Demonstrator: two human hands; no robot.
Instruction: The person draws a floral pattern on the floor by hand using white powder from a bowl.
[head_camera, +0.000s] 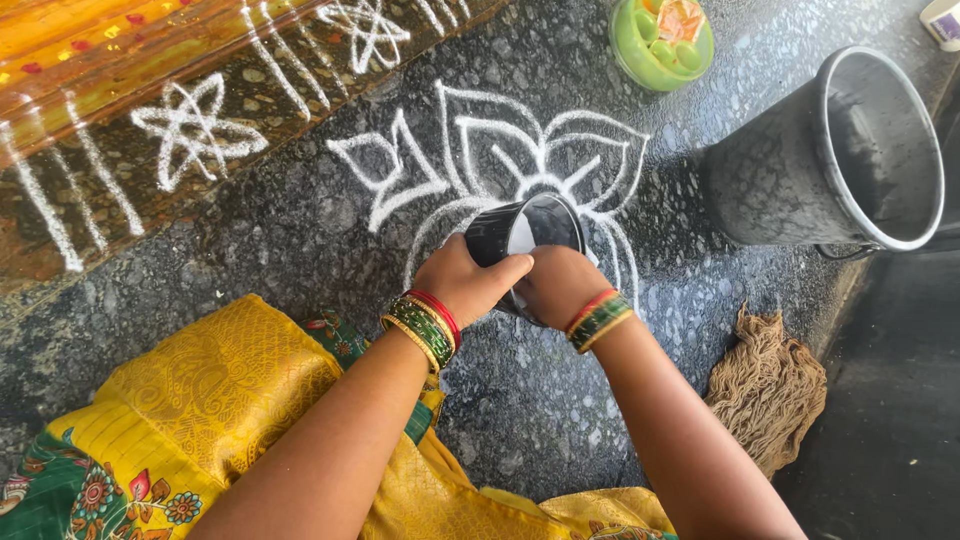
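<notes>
My right hand (555, 285) fingertips hidden inside black cup (520, 235). Cup base covered by my hands. White floor drawing (480, 150) partly hidden behind cup. Grey bucket (830, 150) rim, green container (660, 45) cut by frame edge.

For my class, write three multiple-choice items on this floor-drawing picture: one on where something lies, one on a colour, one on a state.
1. Where is the grey bucket?
A. right of the white flower drawing
B. on the person's lap
C. left of the drawing

2. What colour is the small dish at the top?
A. blue
B. green
C. red

3. How is the black cup held?
A. lying untouched
B. by the left hand and right hand together
C. by one hand only

Answers: 1 A, it stands at the right edge; 2 B, its rim is bright green; 3 B, both hands grip it.
</notes>
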